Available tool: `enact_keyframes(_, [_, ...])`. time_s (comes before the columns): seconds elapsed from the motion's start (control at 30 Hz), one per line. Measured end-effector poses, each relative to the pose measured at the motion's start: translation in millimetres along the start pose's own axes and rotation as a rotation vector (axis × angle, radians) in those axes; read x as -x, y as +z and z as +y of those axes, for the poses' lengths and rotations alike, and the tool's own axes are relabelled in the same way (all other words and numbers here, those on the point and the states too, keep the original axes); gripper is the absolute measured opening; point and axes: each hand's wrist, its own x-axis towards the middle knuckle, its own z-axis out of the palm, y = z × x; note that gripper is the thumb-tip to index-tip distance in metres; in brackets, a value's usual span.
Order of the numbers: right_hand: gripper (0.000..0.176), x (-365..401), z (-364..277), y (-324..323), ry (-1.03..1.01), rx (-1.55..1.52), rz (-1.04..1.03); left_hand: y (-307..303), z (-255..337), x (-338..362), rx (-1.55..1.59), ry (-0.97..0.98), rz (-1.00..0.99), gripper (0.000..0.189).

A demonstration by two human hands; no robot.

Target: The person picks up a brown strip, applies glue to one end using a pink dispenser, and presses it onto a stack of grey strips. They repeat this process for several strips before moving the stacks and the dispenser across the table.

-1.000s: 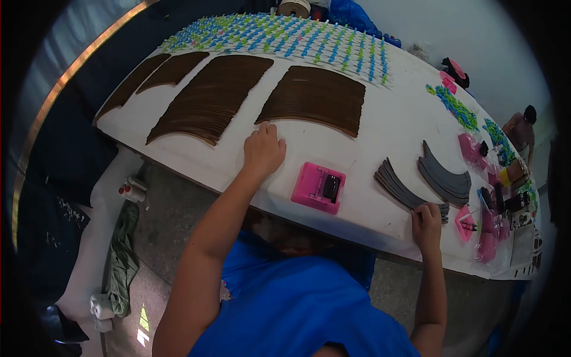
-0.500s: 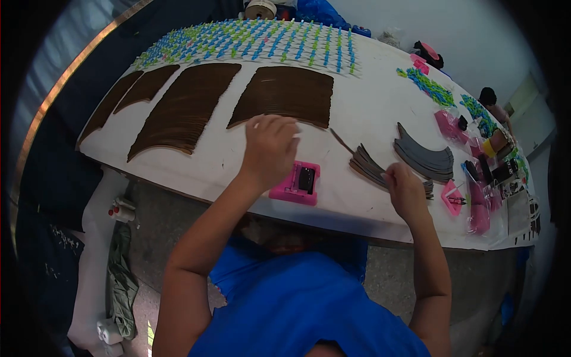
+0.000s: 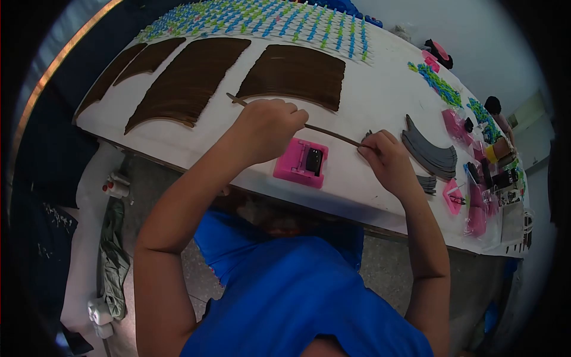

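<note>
A thin, narrow brown strip is stretched between my two hands above the white table. My left hand is closed around it, with one end sticking out past the back of the hand. The strip's other end is pinched in the fingers of my right hand. Below and between the hands stands a pink tray with a black, glossy piece in it. A dark brown sheet of close-laid strips lies just beyond my left hand. Grey strips are fanned out right of my right hand, which partly hides another small stack.
More brown strip sheets lie at the left. Rows of blue and green clips cover the far side, with loose clips farther right. Pink trays and black bottles crowd the right edge. Another person is beyond the table.
My right hand has moved up and left from the strip stack, now pinching one strip. My left hand has closed on that strip too. The camera view has shifted.
</note>
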Motion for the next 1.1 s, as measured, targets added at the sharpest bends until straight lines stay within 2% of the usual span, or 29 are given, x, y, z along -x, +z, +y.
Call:
enact_keyframes(0.07, [0.011,-5.7,-4.4,11.2,-0.014,0.018,-0.025,-1.3,4.2,-2.5,0.004,-0.008,-0.020,0.003])
enact_keyframes(0.13, [0.012,-14.2,-11.8,27.2,-0.106,-0.020,-0.018,2.3,13.4,-10.8,0.024,0.076,-0.036,0.003])
enact_keyframes(0.33, [0.010,-25.3,-16.6,54.6,-0.116,-0.116,-0.103,-1.6,12.5,-20.2,-0.003,0.179,-0.129,0.010])
enact_keyframes(0.53, [0.015,-30.7,-18.0,63.7,-0.118,-0.201,-0.177,-12.3,9.9,-24.9,-0.122,0.241,-0.199,0.004])
enact_keyframes(0.63, [0.016,-31.6,-13.6,72.7,-0.122,-0.203,-0.179,-17.3,13.1,-27.2,-0.182,0.224,-0.260,0.005])
enact_keyframes(1.1, [0.018,-32.8,-9.6,85.8,-0.131,-0.185,-0.133,-20.4,12.7,-26.7,-0.226,0.211,-0.274,0.005])
